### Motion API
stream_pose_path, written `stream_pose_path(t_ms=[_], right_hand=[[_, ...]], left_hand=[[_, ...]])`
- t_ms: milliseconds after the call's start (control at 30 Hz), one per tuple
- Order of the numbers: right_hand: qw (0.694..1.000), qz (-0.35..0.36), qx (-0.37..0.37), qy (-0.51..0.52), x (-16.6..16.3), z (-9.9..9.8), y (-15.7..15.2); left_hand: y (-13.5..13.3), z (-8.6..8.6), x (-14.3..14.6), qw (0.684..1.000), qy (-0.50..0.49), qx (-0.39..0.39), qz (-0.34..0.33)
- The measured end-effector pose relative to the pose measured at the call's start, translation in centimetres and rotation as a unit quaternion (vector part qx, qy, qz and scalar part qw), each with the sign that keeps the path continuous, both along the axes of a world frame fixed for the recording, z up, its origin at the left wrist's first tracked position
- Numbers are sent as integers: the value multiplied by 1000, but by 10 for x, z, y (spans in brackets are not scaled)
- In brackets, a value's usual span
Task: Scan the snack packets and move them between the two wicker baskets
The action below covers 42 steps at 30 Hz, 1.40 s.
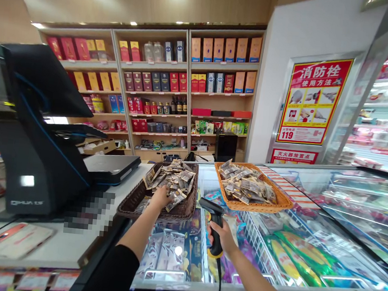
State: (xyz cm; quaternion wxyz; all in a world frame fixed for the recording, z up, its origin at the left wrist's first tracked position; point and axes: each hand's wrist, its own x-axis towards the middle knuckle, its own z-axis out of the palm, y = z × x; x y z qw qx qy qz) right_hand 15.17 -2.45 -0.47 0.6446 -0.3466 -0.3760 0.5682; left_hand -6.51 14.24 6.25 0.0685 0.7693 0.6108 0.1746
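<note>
My left hand (160, 198) reaches into a dark brown wicker basket (133, 201) heaped with small snack packets (173, 178). Its fingers are curled among the packets, and what they hold is hidden. My right hand (223, 236) is wrapped round the handle of a black barcode scanner (212, 210) with a yellow base. The scanner's head points left toward the dark basket. Its cable hangs down below my hand. Both hands are above the glass lid of a chest freezer (307, 248).
An orange basket (279, 200) of similar packets sits on the freezer to the right. A black checkout terminal (39, 149) stands on the white counter (50, 246) at left, with a phone (10, 237) lying before it. Shelves of boxed goods (172, 84) line the back wall.
</note>
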Motion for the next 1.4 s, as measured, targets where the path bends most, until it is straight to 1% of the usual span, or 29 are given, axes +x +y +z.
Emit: stream_pose_path(t_ms=[67,100,233,333,400,467,533,600,667,767,800,867,967,1133,1267,1400], right_hand=[[1000,0,1,-4,0,0,0],[1000,0,0,-7,0,0,-1],[1000,-5,-8,-14,0,2,-1],[1000,-4,-13,-19,-1,4,0],[1000,-6,-11,-26,-2,6,-1],[999,-18,6,-40,-3,7,-3],[995,-51,40,-76,-1,8,-6],[981,-107,80,-140,5,9,-10],[954,-176,109,-218,14,10,-13],[906,-252,121,-320,29,12,-17],[892,-263,120,-348,33,14,-17],[869,-269,119,-398,37,17,-18],[847,-254,113,-453,36,23,-17],[844,-223,111,-476,28,27,-18],[848,-218,109,-471,28,27,-19],[844,-221,116,-475,29,28,-19]], left_hand=[[6,-6,-1,998,-31,-53,-17],[7,-8,-2,997,-46,-64,-27],[6,-12,-1,994,-91,-39,-44],[1,-10,0,990,-117,-61,-58],[-2,-5,2,977,-186,-75,-73],[-4,2,4,945,-306,-81,-78],[-5,11,12,892,-439,-81,-74],[-6,19,27,837,-535,-86,-81],[-9,25,49,799,-582,-104,-107],[-16,22,82,768,-612,-124,-138],[-19,19,90,764,-619,-121,-138],[-22,12,98,764,-623,-111,-129],[-22,4,96,768,-619,-108,-124],[-19,1,90,778,-609,-91,-127],[-18,0,91,784,-603,-84,-124],[-18,0,91,787,-601,-79,-115]])
